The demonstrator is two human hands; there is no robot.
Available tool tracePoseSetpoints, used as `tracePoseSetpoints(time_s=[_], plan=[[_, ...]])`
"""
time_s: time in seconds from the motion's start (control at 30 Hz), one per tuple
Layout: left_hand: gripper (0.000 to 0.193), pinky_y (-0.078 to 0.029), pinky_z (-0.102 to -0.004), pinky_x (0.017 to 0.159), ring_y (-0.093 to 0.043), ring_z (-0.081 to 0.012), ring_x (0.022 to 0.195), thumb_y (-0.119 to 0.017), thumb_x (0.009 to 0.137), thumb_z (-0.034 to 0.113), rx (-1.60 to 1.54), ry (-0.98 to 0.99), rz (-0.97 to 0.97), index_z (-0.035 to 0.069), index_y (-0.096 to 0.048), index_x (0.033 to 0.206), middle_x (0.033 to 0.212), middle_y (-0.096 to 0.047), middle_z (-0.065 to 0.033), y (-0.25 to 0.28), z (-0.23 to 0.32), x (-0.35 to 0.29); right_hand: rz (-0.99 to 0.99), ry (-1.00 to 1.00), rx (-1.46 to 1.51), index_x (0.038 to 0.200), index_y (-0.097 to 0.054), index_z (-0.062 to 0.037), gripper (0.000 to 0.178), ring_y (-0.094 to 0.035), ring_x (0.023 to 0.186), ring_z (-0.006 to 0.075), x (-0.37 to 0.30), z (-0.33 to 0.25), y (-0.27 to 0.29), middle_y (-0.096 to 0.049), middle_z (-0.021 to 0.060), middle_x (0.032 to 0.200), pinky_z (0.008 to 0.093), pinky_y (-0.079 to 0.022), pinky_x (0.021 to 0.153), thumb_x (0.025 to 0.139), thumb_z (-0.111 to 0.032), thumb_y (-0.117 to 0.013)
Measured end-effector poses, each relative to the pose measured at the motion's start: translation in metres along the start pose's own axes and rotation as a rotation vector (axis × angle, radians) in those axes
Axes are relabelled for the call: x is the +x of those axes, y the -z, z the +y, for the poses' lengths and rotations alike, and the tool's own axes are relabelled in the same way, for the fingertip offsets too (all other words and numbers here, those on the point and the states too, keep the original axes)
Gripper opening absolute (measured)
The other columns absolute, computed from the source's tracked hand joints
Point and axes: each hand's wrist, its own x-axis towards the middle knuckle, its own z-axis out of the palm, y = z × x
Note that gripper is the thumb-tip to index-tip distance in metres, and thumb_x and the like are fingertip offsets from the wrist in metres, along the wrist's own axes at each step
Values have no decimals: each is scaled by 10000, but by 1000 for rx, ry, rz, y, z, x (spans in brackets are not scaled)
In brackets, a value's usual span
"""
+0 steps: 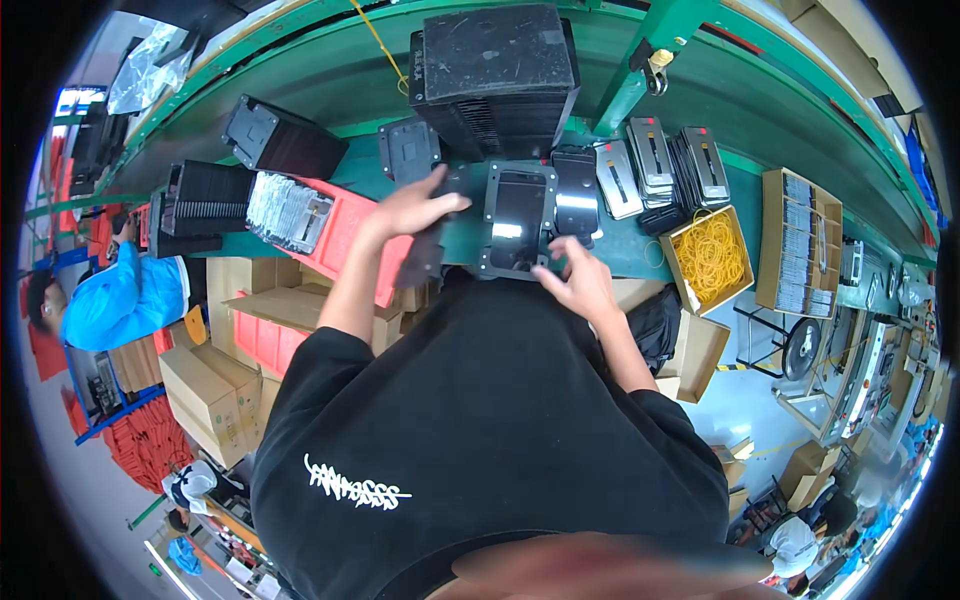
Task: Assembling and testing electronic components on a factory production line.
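Observation:
My left hand [412, 208] grips a dark flat plastic tray [424, 254], tilted nearly on edge over the front of the green workbench. To its right lies another black tray [489, 222] with round corner studs, and a glossy dark screen-like panel [517, 205] sits in it. Close to that tray's lower right corner is my right hand [583, 284], thumb and fingers apart; whether a fingertip touches the rim I cannot tell. A second glossy dark panel [576, 190] lies just right of the tray. Behind my left hand rests a grey-black tray [408, 150].
A tall stack of black trays [495, 60] stands at the back. Leftward are a red crate [342, 225] with wrapped silvery pieces [288, 212] and more black trays [285, 138]. Rightward are silver-grey panels [652, 165], a box of yellow rubber bands [708, 252] and a divided carton [800, 240].

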Motion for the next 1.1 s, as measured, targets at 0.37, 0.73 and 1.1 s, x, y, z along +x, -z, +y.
tracePoseSetpoints(time_s=[0.37, 0.73, 1.1], plan=[[1277, -482, -467, 998, -563, -436, 1202, -629, 633, 870, 608, 518, 446, 182, -188, 1615, 1376, -451, -329, 28, -2, 86, -324, -411, -665, 1561, -216, -15, 981, -688, 572, 307, 86, -99, -28, -673, 110, 642, 376, -557, 556, 865, -580, -615], [1027, -504, -507, 961, -561, -468, 1203, -603, 783, 771, 498, 364, 658, 96, -389, 1528, 1328, -501, -323, 15, -6, 27, 20, -277, 284, 1510, -372, -160, 709, -705, 934, 395, 63, -42, 60, -679, 286, 1129, 457, -545, 813, 912, -475, -585], [1250, -529, -475, 855, -554, -479, 1063, -647, 707, 811, 485, 110, 341, 104, -146, 1608, 1365, -404, -336, -102, 128, 3, 81, -403, -353, 1491, -433, -171, 635, -650, 1026, 430, 81, 39, 6, -593, 216, 1219, 464, -545, 860, 928, -392, -629]])
